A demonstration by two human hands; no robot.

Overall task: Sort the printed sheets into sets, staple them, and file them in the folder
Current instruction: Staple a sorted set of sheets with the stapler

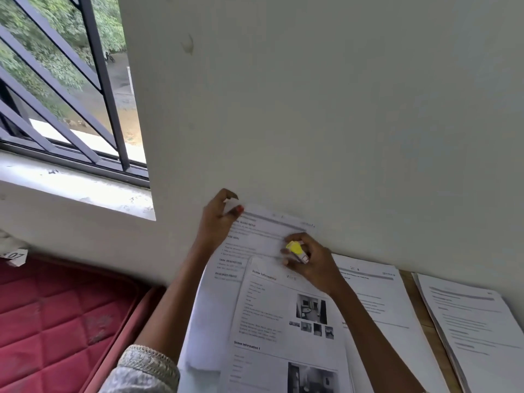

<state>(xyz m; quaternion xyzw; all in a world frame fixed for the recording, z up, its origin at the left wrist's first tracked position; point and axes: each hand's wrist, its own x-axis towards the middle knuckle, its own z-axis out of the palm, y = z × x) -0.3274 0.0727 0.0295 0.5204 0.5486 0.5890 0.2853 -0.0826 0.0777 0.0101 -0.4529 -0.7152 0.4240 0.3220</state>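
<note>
My left hand (219,219) pinches the top left corner of a printed sheet set (263,236) that leans up against the wall. My right hand (310,259) grips a small yellow stapler (296,249) over the middle of that set's upper part. In front lies a sheet headed "Scene Information" with photos (283,321). A second pile of sheets (377,302) sits to the right of it, and a third pile (476,321) lies at the far right. No folder shows in this view.
The wooden table (411,293) stands against a pale wall (312,109). A red quilted mattress (56,321) lies to the left, below a barred window (56,95) and its ledge (71,182).
</note>
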